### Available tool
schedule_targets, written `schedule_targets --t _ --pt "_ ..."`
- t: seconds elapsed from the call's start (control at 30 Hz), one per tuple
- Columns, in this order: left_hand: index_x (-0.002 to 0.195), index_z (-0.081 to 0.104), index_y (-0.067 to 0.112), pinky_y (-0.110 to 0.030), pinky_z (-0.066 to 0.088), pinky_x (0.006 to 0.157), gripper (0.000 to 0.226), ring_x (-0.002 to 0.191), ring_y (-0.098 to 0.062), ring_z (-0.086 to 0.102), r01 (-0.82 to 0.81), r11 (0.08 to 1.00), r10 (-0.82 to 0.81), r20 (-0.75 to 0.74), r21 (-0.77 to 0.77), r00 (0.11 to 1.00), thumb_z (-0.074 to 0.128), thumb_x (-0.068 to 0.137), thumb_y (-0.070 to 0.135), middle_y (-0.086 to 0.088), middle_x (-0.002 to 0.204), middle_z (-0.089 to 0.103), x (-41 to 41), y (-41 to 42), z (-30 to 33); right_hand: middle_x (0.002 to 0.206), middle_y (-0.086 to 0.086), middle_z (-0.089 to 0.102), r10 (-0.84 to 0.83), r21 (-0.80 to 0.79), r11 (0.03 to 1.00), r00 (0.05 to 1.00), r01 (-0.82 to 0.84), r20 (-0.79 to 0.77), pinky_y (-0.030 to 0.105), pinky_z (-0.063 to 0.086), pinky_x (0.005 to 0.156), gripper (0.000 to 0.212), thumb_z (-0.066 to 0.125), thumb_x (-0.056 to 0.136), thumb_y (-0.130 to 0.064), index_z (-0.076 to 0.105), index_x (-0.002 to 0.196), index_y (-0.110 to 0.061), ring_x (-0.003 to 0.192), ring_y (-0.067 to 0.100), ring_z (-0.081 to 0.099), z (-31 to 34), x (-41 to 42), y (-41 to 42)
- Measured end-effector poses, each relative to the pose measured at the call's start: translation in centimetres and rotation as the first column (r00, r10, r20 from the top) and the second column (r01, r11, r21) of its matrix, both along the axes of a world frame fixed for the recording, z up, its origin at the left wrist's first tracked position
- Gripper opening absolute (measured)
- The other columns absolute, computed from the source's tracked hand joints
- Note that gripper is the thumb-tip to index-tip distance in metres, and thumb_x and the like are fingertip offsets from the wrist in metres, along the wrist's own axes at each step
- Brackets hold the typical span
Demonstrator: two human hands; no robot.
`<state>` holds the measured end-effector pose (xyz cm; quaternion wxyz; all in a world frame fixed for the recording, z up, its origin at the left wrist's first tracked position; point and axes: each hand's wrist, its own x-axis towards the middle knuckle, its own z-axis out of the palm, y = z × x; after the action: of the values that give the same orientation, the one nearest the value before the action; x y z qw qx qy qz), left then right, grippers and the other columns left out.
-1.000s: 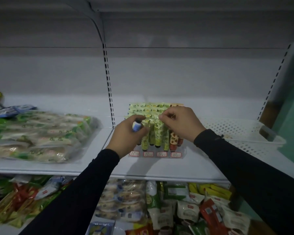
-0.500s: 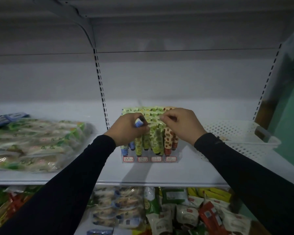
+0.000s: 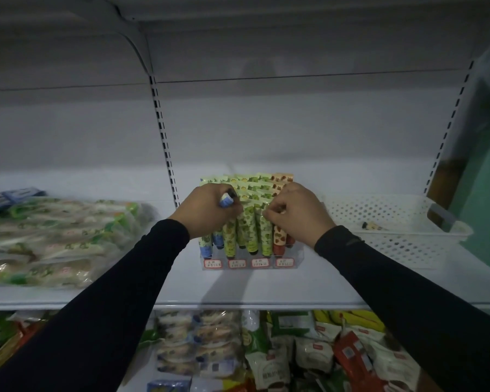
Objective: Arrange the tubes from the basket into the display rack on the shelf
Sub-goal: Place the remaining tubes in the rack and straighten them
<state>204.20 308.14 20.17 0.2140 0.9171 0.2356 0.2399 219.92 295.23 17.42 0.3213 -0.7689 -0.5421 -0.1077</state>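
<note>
1. Head view: our left hand [image 3: 207, 210] is curled round a blue tube [image 3: 225, 200], whose dark cap pokes up above the fingers. It hovers over the left end of the clear display rack [image 3: 251, 257] on the white shelf [image 3: 266, 290].
2. Our right hand [image 3: 297, 213] has its fingertips pinched on the crimped tops of the green tubes [image 3: 249, 222] near the middle-right of the rack. It looks to be parting or steadying them.
3. Step in hand, as we judge it: seat the blue tube in the left column, where blue-bottomed tubes [image 3: 212, 241] already stand.
4. To do it well: turn the tube cap-down like its neighbours, and hold the green row aside with the right hand so a slot stays open. Lower it straight and let go only once it is seated. Pushing sideways could tip the packed rows.
5. Count, rack: four price labels along the front, so we read four columns. The front row shows about six or seven tubes; the rows behind overlap too much to count.
6. Count, colours: blue at left, green in the middle, orange-brown [image 3: 280, 236] at right.
7. Count, basket: the white basket [image 3: 408, 250] stands at the right, near the rack. It holds one visible tube [image 3: 372, 227] lying flat; its near corner is hidden.
8. Count, hands: two, both occupied.
</note>
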Motion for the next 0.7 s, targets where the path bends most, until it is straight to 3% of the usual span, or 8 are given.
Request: schedule_targets --t 0.1,0.27,0.53,0.7 --pt "0.088 0.066 0.018 -0.028 0.046 0.06 0.015 0.072 -0.019 0.062 0.005 0.999 -0.005 -0.012 0.043 1.0 0.065 0.091 0.032 -0.001 0.086 0.067 0.3 -0.4 0.2 0.094 -0.002 0.051 -0.014 0.003 1.0 1.0 0.014 -0.005 0.02 0.032 0.073 0.018 0.067 0.088 -0.033 0.073 0.081 -0.017 0.084 0.009 0.048 -0.2 0.3 -0.3" --pt "0.088 0.065 0.017 -0.021 0.038 0.049 0.014 0.055 -0.007 0.052 -0.01 0.997 0.011 -0.013 0.071 1.0 0.065 0.092 0.031 0.006 0.077 0.061 0.4 -0.6 0.6 0.095 -0.002 0.051 -0.001 0.002 1.0 1.0 0.001 -0.013 0.02 0.032 0.073 0.018 0.066 0.089 -0.031 0.074 0.086 -0.015 0.084 0.009 0.047 -0.4 0.4 -0.5" --pt "0.087 0.066 0.015 -0.035 0.052 0.062 0.011 0.067 -0.02 0.059 0.01 1.0 -0.01 0.024 -0.005 1.0 0.065 0.091 0.026 -0.003 0.084 0.067 0.8 -0.4 0.8 0.088 -0.005 0.051 0.012 0.018 1.0 0.999 -0.011 -0.047 0.019 0.031 0.072 0.018 0.067 0.089 -0.03 0.074 0.083 -0.015 0.08 0.007 0.047 -0.5 0.6 -0.6" --pt "0.088 0.065 0.017 -0.029 0.048 0.059 0.011 0.066 -0.016 0.059 0.0 1.0 0.0 0.015 -0.008 1.0 0.065 0.092 0.027 0.001 0.083 0.065 1.6 -0.5 0.1 0.086 -0.006 0.051 0.009 0.019 1.0 0.999 -0.008 -0.044 0.019 0.03 0.069 0.018 0.066 0.089 -0.028 0.072 0.079 -0.014 0.079 0.006 0.046 -0.6 0.6 -0.6"
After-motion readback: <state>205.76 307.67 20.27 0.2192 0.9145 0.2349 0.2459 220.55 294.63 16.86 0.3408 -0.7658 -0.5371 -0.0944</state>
